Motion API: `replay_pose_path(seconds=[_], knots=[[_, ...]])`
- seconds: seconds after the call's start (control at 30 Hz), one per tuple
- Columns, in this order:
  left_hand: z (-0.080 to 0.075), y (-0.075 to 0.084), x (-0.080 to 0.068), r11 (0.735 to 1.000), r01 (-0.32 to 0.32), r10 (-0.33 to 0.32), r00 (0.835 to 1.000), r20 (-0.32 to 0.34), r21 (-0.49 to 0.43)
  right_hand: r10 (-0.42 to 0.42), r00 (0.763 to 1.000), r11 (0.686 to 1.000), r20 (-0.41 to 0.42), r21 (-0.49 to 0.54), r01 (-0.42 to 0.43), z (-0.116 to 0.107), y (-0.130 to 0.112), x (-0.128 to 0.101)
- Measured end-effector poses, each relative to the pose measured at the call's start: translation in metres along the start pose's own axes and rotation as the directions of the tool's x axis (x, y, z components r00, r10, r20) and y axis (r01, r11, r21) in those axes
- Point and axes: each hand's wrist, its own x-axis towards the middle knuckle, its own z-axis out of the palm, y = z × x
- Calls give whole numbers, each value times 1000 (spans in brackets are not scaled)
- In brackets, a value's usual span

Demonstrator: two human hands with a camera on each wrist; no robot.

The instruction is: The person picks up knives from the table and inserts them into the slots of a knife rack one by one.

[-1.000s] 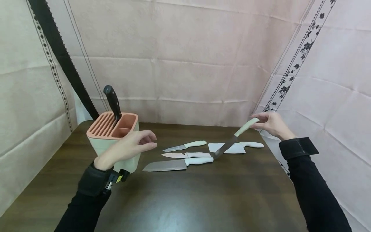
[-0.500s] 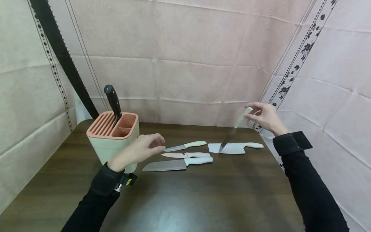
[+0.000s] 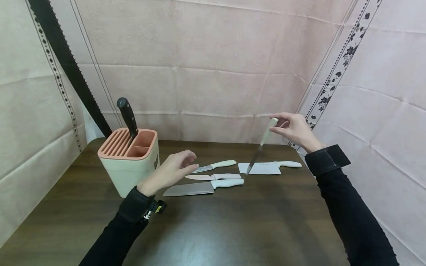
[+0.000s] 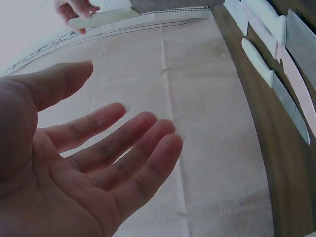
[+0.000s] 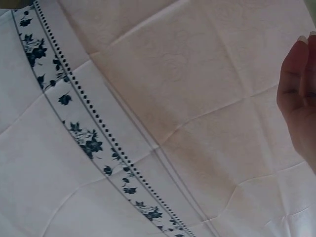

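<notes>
My right hand (image 3: 294, 129) pinches the pale green handle of a kitchen knife (image 3: 269, 132) held above the table, its blade slanting down in front of a white-bladed cleaver (image 3: 261, 169). In the left wrist view the same knife (image 4: 106, 18) shows at the top. My left hand (image 3: 168, 170) hovers beside the knife block (image 3: 131, 179), fingers loosely bent around nothing; its palm (image 4: 74, 187) fills much of the left wrist view. On the table lie a small knife (image 3: 223, 164), a pinkish-bladed knife (image 3: 199, 177) and a broad chef's knife (image 3: 189, 189). The right wrist view catches only part of the right hand (image 5: 298, 98).
A black-handled tool (image 3: 127, 115) stands in the block, which has a salmon slotted top (image 3: 113, 144) with open compartments. Pale cloth (image 3: 213, 81) hangs behind and at both sides of the brown table (image 3: 213, 229).
The right hand has moved left and risen, and its knife has swung steeper, blade down. My left hand has moved right, from in front of the block toward the lying knives.
</notes>
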Motion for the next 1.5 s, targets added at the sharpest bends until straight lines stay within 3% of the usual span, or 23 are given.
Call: replay_pose_path(seconds=[0.33,0.73,1.17,1.5], knots=[[8,0,7,1000,10,-10,1000,8,-14,-87,996,996,-11,7,87,6,-19,4],[13,0,12,1000,-15,15,1000,-2,0,-112,994,993,16,31,111,11,-36,6],[21,4,19,999,-9,9,1000,20,-39,-224,974,973,37,72,221,18,-49,6],[26,4,23,998,-25,26,999,26,-61,-231,971,970,70,100,223,21,-54,4]])
